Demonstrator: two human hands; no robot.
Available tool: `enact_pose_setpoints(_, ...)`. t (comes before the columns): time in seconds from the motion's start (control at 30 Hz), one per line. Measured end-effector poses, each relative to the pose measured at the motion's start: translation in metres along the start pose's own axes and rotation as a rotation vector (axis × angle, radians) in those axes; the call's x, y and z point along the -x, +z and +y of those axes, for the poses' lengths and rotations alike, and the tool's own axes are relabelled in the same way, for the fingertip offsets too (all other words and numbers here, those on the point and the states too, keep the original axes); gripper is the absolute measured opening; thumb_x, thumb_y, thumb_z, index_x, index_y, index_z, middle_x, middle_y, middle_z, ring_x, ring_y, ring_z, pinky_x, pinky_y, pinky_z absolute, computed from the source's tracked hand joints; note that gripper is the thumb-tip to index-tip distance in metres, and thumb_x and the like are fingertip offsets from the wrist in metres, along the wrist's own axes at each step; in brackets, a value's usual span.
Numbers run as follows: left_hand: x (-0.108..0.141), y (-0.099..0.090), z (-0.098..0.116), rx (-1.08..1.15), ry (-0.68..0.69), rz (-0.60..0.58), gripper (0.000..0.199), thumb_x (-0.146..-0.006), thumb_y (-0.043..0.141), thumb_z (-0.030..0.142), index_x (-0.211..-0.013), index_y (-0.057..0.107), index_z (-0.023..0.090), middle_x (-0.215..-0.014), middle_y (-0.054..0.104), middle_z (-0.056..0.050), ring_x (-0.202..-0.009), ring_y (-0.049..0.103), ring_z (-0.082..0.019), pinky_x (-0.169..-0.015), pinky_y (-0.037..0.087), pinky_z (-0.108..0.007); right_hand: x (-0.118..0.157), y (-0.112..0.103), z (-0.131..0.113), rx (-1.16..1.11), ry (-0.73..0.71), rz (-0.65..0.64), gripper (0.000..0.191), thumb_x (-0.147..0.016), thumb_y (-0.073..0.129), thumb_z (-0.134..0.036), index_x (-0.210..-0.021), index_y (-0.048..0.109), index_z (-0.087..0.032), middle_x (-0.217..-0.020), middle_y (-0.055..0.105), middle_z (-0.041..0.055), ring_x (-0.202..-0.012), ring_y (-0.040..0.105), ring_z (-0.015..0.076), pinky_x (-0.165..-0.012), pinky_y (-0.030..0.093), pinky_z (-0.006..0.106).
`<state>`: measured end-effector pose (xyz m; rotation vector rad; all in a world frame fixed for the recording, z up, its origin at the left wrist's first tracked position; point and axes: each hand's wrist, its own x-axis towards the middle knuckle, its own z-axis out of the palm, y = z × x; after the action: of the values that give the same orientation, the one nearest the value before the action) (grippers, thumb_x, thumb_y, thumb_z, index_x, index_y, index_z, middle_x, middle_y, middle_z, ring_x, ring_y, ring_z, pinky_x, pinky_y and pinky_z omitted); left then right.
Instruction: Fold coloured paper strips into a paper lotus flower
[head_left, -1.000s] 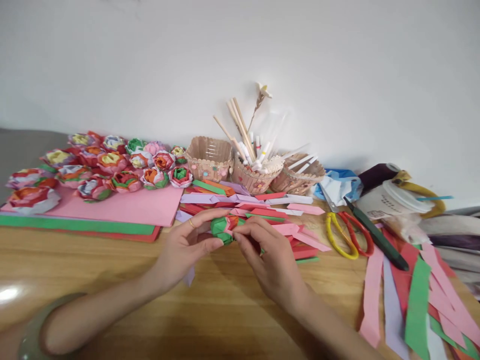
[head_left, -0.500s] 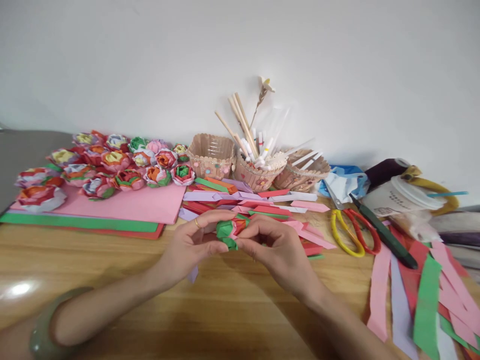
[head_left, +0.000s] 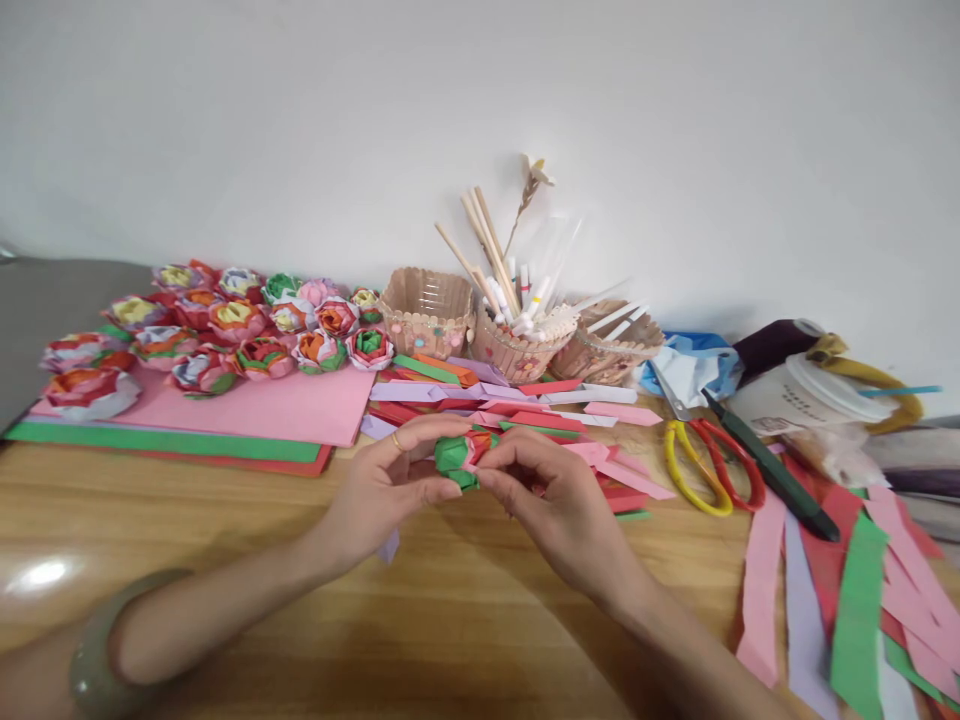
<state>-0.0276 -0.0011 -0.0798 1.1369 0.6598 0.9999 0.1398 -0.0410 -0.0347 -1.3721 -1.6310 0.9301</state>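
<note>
A small paper flower [head_left: 454, 460], green outside with pink and orange parts, is held above the table between both hands. My left hand [head_left: 397, 480] pinches its left side, thumb below and fingers behind. On the right side, the thumb and index finger of my right hand [head_left: 547, 490] grip its edge near the pink and orange paper. The underside and back of the flower are hidden by fingers. Just behind the hands lies a pile of folded paper strips [head_left: 517, 410] in red, pink, purple, white and green.
Several finished paper flowers [head_left: 262, 357] sit at the left on stacked coloured paper [head_left: 322, 405]. Baskets [head_left: 427, 310], one with markers and sticks, stand by the wall. Scissors [head_left: 697, 465], a dark green cutter knife [head_left: 780, 475], a white tub [head_left: 802, 395] and uncut strips [head_left: 859, 600] lie right.
The whole view has shifted slightly, so everything appears a little further right. Both hands keep their hold on the paper flower, with barely any movement of the fingers.
</note>
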Motion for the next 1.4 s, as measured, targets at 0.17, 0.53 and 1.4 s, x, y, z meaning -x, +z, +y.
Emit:
enact_pose_setpoints(0.17,0.0,0.002,0.0,0.028,-0.013,-0.001,0.035,-0.062,0.079,0.015,-0.095,0.072,0.023,-0.109,0.068,-0.006,-0.107,0.061,-0.025,-0.095,0.047,-0.038,0.0,0.004,0.002,-0.002,0.01,0.033,0.012,-0.074,0.063,-0.011,-0.063,0.061,-0.017,-0.061,0.06,-0.0014,-0.055,0.047,0.0105,-0.05,0.038,0.022)
enact_pose_setpoints(0.53,0.001,0.003,0.001,-0.04,-0.019,0.088,0.043,-0.07,0.073,0.019,-0.111,0.062,0.023,-0.124,0.061,-0.006,-0.113,0.057,-0.024,-0.094,0.048,-0.036,0.01,0.017,0.007,0.447,-0.299,0.312,0.013,-0.084,0.055,-0.014,-0.079,0.066,-0.018,-0.068,0.064,0.0024,-0.051,0.054,0.0092,-0.044,0.042,0.02)
enact_pose_setpoints(1.4,0.005,-0.001,-0.001,0.064,-0.075,-0.019,0.045,-0.083,0.059,0.027,-0.127,0.051,0.029,-0.132,0.055,-0.006,-0.113,0.055,-0.024,-0.082,0.053,-0.03,0.005,0.006,-0.001,0.111,-0.174,0.257,0.015,-0.082,0.054,-0.013,-0.087,0.067,-0.019,-0.076,0.063,0.0027,-0.057,0.053,0.0106,-0.046,0.041,0.021)
